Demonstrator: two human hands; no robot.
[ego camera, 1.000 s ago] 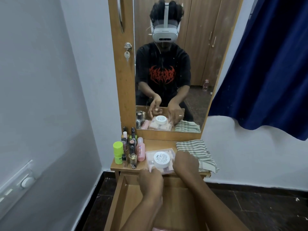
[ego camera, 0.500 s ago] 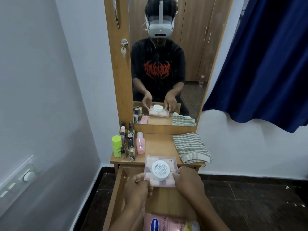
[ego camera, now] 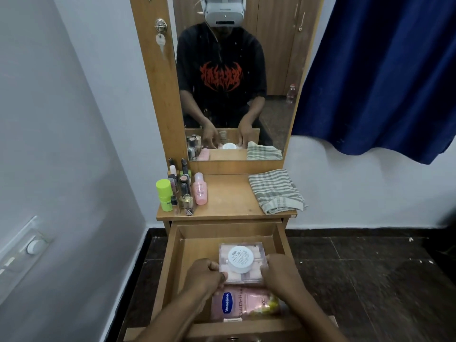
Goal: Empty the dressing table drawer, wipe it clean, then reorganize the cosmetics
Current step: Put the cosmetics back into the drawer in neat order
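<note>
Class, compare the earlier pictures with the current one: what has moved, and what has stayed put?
Both hands, left hand and right hand, carried the clear box with the white jar off the tabletop down into the open drawer, behind the Vaseline bottle. The striped cloth and small bottles stayed put.

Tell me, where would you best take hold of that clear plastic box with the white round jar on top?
Grip the clear plastic box by its two short side walls, coming in from left and right, as the left hand and right hand do. It lies flat in the wooden drawer, and the white round jar sits loose-looking on its lid, so keep it level.
</note>
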